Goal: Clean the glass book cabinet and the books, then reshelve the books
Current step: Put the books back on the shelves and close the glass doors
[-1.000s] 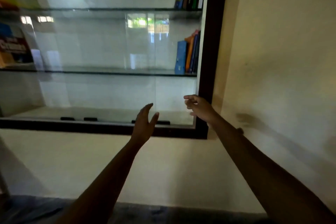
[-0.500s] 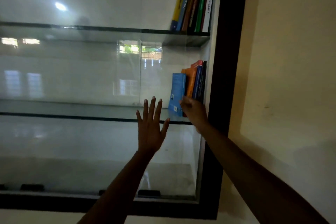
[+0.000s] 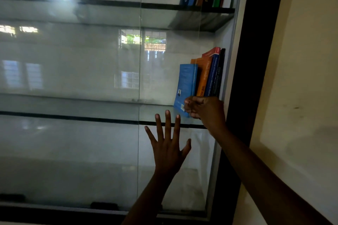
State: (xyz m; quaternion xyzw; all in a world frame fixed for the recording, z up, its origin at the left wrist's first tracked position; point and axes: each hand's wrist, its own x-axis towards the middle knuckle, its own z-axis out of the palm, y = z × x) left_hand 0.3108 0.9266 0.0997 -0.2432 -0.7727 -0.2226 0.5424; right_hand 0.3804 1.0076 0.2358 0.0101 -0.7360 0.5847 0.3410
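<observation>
Rising from the cabinet (image 3: 256,60) bottom rail (image 3: 54,213) a second ago, the right grip (image 3: 203,108) now sits at the foot of the books on the middle shelf (image 3: 82,118). Its fingers curl round the lower corner of the blue book (image 3: 186,82), which leans at the row's left end. The left grip (image 3: 169,149) has risen too and lies released, fingers spread flat on the glass (image 3: 82,160) just below that shelf. Judging by this, the books are about to come out for cleaning.

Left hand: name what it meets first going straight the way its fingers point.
Probably the blue book that the right hand holds. Fingertips of the left hand overlap the glass shelf edge in the picture. Depth is unclear.
</observation>
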